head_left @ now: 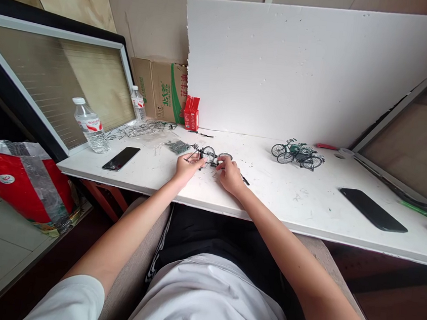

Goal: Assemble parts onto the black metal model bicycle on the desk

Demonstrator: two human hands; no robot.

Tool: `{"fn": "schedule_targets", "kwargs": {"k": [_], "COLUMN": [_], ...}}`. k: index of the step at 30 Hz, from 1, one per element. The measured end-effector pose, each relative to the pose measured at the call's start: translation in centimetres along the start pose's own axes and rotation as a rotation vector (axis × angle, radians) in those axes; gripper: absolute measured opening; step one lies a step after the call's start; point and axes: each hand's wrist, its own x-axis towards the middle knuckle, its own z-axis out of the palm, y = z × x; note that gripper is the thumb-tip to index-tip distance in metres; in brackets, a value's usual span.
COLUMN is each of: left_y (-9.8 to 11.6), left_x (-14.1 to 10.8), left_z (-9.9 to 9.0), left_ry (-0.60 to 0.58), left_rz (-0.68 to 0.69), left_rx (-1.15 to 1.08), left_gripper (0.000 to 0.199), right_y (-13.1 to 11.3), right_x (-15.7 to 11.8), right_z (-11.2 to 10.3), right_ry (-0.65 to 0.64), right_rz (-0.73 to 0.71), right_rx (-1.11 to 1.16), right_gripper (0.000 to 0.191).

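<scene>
The left hand (188, 168) grips a dark, spindly miniature bicycle (202, 154) with a thin-spoked wheel; the right hand (230, 175), fingers curled, reaches just beside it, near a loose spoked wheel (225, 156); its exact grip is unclear.

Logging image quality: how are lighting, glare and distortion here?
Head view: soft light on the white desk, deep shade beneath; streaky reflections on the left framed panel; wide-angle stretch toward edges; tiny details between left hand and right hand merge.

Red bag (22, 183) — cut off at left; right hand (230, 177) — grip unclear.
</scene>
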Motion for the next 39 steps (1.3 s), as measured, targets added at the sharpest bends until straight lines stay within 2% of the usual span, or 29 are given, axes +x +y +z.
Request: {"fn": "schedule_targets", "kwargs": {"k": [6,16,20,22,24,28,32,35,39], "left_y": [0.0,0.1,0.2,0.2,0.3,0.4,0.4,0.2,0.0], "left_x": [0.0,-0.1,-0.2,-0.3,-0.3,-0.3,-0.2,-0.2,-0.1], "left_z": [0.0,0.1,0.1,0.1,0.1,0.0,0.1,0.1,0.1], "left_ry": [-0.006,-0.033,-0.036,-0.032,-0.021,-0.015,-0.024,-0.015,-0.025], "left_rz": [-0.007,0.004,0.001,-0.003,-0.008,-0.003,0.000,-0.004,0.046], "left_rx": [-0.002,-0.023,-0.033,-0.034,-0.032,-0.009,0.003,0.002,0.033], "left_gripper": [0.047,0.046,0.046,0.047,0.047,0.046,0.044,0.043,0.038], "right_y": [0.0,-1.4,-1.7,-1.1,-0.4,0.8,0.7,0.0,-0.8], "right_x": [-0.1,-0.3,-0.6,-0.5,-0.1,0.9,1.5,1.5,1.2], "right_z": [-0.2,-0.4,-0.3,-0.1,0.0,-0.1,-1.0,-1.6,-2.0], "right_ry": [-0.039,-0.134,-0.137,-0.117,-0.067,0.046,0.039,0.022,-0.007], "right_rz": [-0.080,-0.294,-0.339,-0.349,-0.326,-0.079,0.105,0.146,0.161], "right_rx": [0.053,-0.305,-0.323,-0.211,-0.002,0.515,0.918,1.062,1.113], "right_gripper": [0.067,0.041,0.038,0.040,0.040,0.028,0.046,0.055,0.058]}}
